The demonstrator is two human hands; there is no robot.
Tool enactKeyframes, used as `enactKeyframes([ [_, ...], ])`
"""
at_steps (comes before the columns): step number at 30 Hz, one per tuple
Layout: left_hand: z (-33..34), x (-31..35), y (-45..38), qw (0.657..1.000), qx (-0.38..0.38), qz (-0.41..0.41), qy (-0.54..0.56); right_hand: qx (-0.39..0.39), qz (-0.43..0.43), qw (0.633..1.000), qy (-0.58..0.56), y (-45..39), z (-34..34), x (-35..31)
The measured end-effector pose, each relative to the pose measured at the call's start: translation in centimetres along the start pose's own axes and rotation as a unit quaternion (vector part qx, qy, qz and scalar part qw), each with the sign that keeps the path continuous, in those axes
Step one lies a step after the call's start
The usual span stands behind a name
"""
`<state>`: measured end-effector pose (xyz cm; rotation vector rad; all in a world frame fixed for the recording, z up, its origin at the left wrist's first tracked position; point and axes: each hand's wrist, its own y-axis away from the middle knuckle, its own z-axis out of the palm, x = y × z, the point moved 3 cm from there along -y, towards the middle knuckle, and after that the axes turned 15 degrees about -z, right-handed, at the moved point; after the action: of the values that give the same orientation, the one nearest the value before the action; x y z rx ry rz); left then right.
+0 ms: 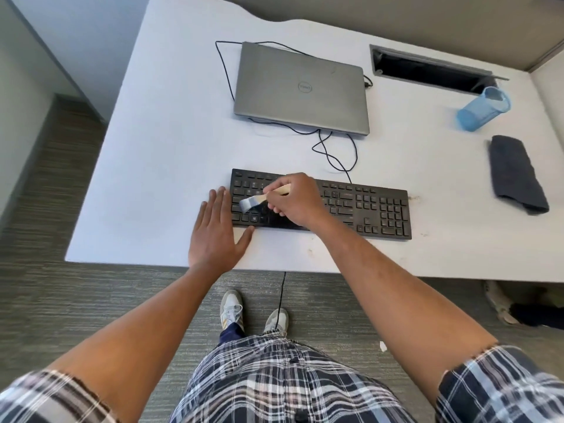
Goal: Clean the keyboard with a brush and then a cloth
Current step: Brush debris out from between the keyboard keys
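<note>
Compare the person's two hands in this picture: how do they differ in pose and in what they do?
The left hand lies flat, its fingers straight, on the desk at the keyboard's left end; the right hand is curled. The left hand holds nothing, while the right hand grips a brush. The left hand rests beside the keys; the right hand is over them. Both are bare.

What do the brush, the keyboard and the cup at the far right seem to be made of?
Brush: pale wooden-looking handle, shiny metal-looking band, bristles blurred. Keyboard: black matte plastic by its look, with separate moulded keys. Cup: see-through blue, probably plastic, though tinted glass cannot be ruled out. The right hand grips the brush.
</note>
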<state>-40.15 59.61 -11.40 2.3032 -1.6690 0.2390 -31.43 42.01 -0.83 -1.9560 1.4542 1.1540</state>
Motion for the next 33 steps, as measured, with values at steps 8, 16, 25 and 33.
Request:
enactKeyframes([
  [8, 0.2, 0.0, -0.1, 1.0, -0.004, 0.002, -0.014, -0.054, -0.014, 0.996, 0.072, -2.9, -1.5, -2.4],
  [16, 0.2, 0.0, -0.1, 1.0, -0.009, 0.008, -0.014, -0.009, -0.057, 0.986, 0.154, -5.2, -1.4, -3.9],
  [25, 0.2, 0.1, -0.2, 1.0, -0.02, 0.012, -0.01, 0.036, -0.027, 0.991, 0.128, -5.7, -1.3, -3.3],
  [33, 0.2, -0.1, -0.2, 0.999, -0.034, 0.015, -0.003, 0.052, 0.001, 0.992, 0.116, -4.8, -1.0, -3.2],
])
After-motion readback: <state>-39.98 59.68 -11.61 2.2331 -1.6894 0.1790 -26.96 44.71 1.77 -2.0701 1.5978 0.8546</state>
